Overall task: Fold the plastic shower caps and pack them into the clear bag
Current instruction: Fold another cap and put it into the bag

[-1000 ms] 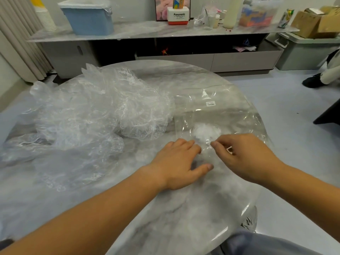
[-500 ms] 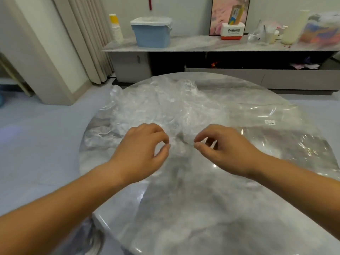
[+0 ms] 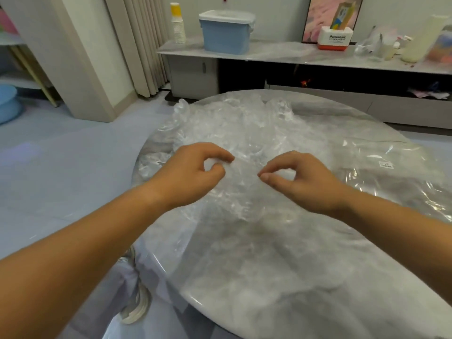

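The shower cap (image 3: pixel 242 174) stretched between the person's hands is thin, clear film. It is judged very light, limp and a little slippery, so it should crumple and spring back rather than hold a crease. The gathered rim looks like the best place to grip it, since the loose middle would only bunch.

The left hand (image 3: pixel 193 172) pinches the film between thumb and forefinger. The right hand (image 3: pixel 300 182) does the same, its 2 fingertips closed together on the film.

The pile of shower caps (image 3: pixel 232 123) lies toward the far left edge of the tabletop (image 3: pixel 244 289), too tangled to count. 1 clear bag (image 3: pixel 391 182) lies flat at the right edge and carries 1 small label (image 3: pixel 385 164).
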